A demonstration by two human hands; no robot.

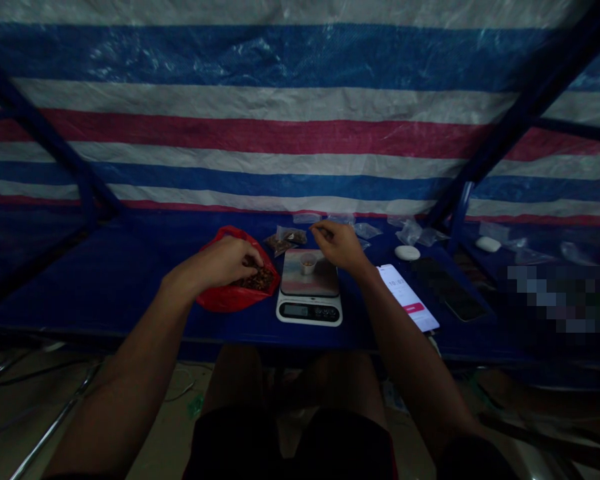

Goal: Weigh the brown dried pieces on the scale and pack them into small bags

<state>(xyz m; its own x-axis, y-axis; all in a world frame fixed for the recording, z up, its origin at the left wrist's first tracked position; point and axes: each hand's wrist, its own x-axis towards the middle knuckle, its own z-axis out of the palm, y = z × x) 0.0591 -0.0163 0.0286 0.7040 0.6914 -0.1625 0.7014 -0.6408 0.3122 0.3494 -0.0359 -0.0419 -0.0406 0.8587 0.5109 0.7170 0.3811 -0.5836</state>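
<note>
My left hand point(230, 261) reaches into a red plastic bag point(223, 298) of small dried brown pieces point(257, 279). Its fingers are bent, with thumb and forefinger apart over the pieces. Beside the bag stands a white digital kitchen scale point(310, 293), its display lit but too small to read surely. A small clear cup point(308, 265) with a few light brown bits at its bottom rests on the scale's plate. My right hand point(339, 243) hovers by the plate's far right corner, thumb and fingertips pinched together. Whatever lies between those fingertips is too small to make out.
Small filled clear bags point(286, 240) lie behind the scale. Empty clear bags point(413, 231) are scattered at the back right. A lit phone point(407, 297), a dark phone point(453, 290) and a white rounded case point(407, 253) lie to the right. Blue metal bars point(500, 140) frame a striped sheet.
</note>
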